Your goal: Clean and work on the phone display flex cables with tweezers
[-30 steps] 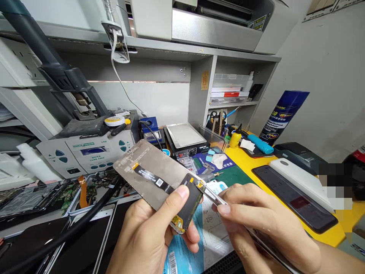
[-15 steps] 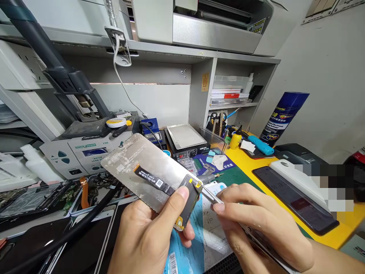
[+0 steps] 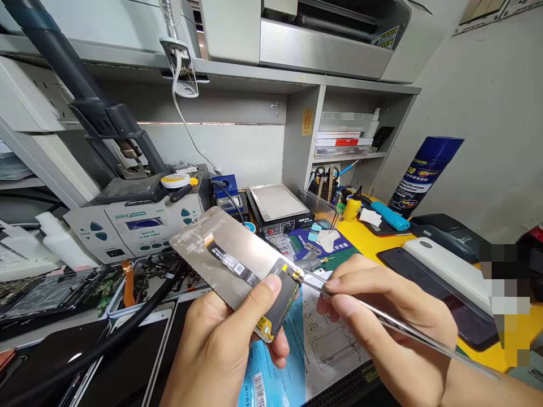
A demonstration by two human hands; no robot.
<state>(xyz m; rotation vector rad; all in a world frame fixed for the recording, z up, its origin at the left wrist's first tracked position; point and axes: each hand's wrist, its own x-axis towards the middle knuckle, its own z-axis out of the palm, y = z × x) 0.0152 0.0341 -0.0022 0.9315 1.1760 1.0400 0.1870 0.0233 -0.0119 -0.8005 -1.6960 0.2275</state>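
My left hand [image 3: 227,339] grips a phone display panel [image 3: 250,246] by its lower end, thumb pressed on the back. The panel is tilted, its silvery metal back facing me. A black flex cable [image 3: 229,260] with a small square code lies along that back. In the fingers of my right hand [image 3: 394,311] is a pair of metal tweezers [image 3: 399,326]. Their tips touch or nearly touch the yellow-marked flex part at the panel's near right edge; exact contact cannot be made out.
A hot-air station [image 3: 139,229] and a small hot plate [image 3: 280,203] stand behind. Phone parts and a black hose [image 3: 139,325] crowd the left. To the right are a dark phone [image 3: 428,297], a white phone [image 3: 441,265] and a spray can [image 3: 424,175].
My right hand has rolled over, so the tweezers now lie at a lower slant with their shaft showing. The panel has shifted slightly right and down in view.
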